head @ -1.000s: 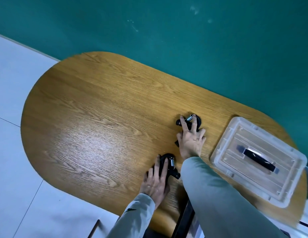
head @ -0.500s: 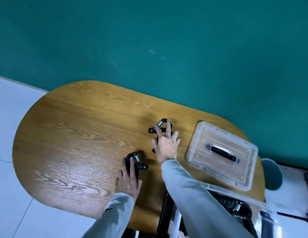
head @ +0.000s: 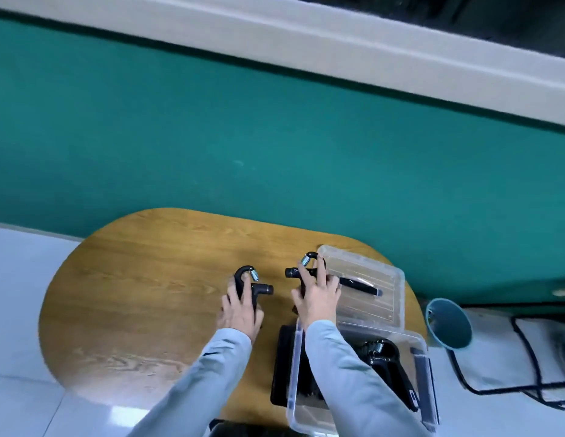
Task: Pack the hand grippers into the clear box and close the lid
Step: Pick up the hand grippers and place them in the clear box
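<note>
Compared with the earlier frame, both hand grippers now sit closer to the clear box, which has come into view at the near right edge of the table. My left hand has its fingers curled round the handles of the left hand gripper. My right hand clasps the right hand gripper, which overlaps the edge of the lid lying flat on the table. I see at least one gripper already lying in the box. For this step, I advise lifting each gripper clear of the lid, carrying it over the box rim, and laying it flat beside the packed one so the lid can seat evenly.
</note>
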A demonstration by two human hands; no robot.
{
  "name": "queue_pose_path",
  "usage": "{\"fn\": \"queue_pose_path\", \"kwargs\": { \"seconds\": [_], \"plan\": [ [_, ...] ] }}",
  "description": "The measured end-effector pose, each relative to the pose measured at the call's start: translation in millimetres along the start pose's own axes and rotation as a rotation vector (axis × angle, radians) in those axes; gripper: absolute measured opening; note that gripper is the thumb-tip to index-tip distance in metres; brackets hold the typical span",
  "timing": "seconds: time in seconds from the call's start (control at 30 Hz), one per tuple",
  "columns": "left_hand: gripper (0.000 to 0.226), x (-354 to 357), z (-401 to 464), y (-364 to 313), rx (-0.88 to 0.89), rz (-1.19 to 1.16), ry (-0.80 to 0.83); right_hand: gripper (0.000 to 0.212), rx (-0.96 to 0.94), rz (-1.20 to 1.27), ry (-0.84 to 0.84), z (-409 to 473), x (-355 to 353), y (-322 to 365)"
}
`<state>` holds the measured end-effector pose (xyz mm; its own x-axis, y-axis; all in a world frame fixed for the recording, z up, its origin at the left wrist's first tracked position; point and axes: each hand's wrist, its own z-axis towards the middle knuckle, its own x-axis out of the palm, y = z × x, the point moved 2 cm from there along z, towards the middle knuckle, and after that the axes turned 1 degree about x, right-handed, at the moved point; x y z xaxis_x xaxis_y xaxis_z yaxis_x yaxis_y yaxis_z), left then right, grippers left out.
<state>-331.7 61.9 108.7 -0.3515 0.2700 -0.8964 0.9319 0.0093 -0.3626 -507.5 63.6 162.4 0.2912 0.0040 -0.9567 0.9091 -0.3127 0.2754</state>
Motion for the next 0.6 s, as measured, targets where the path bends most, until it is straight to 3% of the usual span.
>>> {"fn": "queue_pose_path", "kwargs": {
  "seconds": [0.37,0.6],
  "plan": [
    [0.077,11,-69,-107,0.136,0.16,0.025,0.062,0.183,0.153,-0.05,-88,-25,-117],
    [0.088,53,-104,-167,0.198,0.14,0.028,0.077,0.173,0.128,-0.02,-115,-25,-193]
  ]
}}
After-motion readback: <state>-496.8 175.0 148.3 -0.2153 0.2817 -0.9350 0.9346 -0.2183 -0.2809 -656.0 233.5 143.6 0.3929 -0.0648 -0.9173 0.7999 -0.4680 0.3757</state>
